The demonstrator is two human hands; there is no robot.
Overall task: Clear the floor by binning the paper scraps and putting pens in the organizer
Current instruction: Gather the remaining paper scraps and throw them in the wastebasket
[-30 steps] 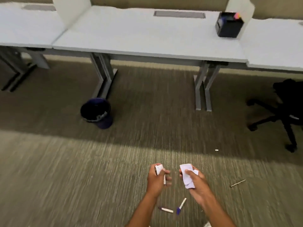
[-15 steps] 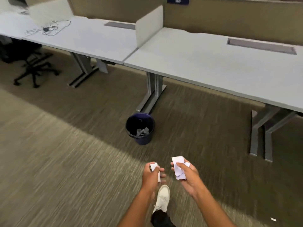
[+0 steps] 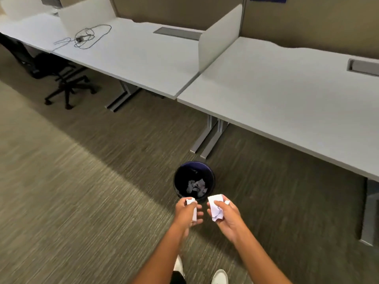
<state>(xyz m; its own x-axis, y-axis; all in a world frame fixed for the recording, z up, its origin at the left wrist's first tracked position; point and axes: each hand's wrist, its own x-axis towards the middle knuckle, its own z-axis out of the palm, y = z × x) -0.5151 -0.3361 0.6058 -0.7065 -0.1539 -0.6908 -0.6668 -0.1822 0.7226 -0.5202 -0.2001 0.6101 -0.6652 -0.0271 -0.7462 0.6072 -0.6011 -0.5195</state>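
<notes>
A dark blue bin [image 3: 212, 178] stands on the carpet just in front of me, with crumpled paper [image 3: 196, 186] lying in its bottom. My left hand [image 3: 185, 212] grips a small white paper scrap [image 3: 192, 208] just short of the bin's near rim. My right hand [image 3: 225, 217] holds larger crumpled white scraps [image 3: 215, 207] at the same height, to the right of the left hand. Neither pens nor the organizer are in view.
White desks [image 3: 276, 95] with grey legs [image 3: 211, 136] run along the far side, split by a white divider [image 3: 219, 35]. A coiled cable [image 3: 86, 36] lies on the left desk. A black office chair [image 3: 61, 78] stands at the far left. My white shoes [image 3: 219, 276] show below.
I have walked to the bin, which went from far left to right below my hands. The pens on the floor and the organizer have left the view. Both hands still hold their scraps.
</notes>
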